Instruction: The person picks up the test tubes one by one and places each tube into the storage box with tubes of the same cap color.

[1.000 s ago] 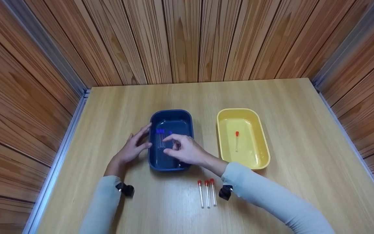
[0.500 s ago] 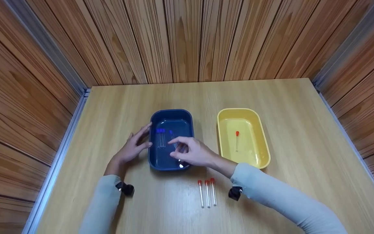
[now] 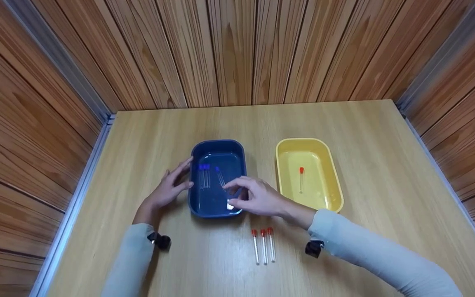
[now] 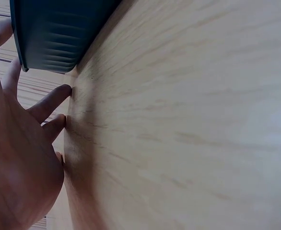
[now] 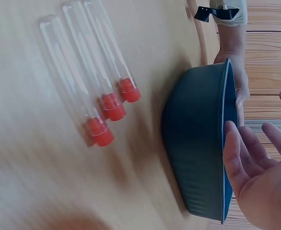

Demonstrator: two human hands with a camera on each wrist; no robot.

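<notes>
At the blue tray's (image 3: 194,208) left side, my left hand (image 3: 168,189) rests with its thumb and a fingertip on the rim; its other fingers reach down to the table in the left wrist view. Over the tray's right rim hovers my right hand (image 3: 258,197), fingers loosely bent, thumb apart, holding nothing. Inside the tray lie two blue-capped test tubes (image 3: 204,177) side by side and a third blue-capped test tube (image 3: 219,175) at a slant, its lower end by my right fingertips. Three red-capped test tubes (image 3: 264,246) lie on the table below my right hand.
A yellow tray (image 3: 336,181) stands to the right, with one red-capped test tube (image 3: 301,180) lying in it. Wooden panels (image 3: 237,53) wall the table (image 3: 167,128) at the back and both sides.
My right hand has drawn back to the right, from over the middle of the blue tray to its right rim, uncovering the slanted blue-capped test tube. My left hand has stayed put.
</notes>
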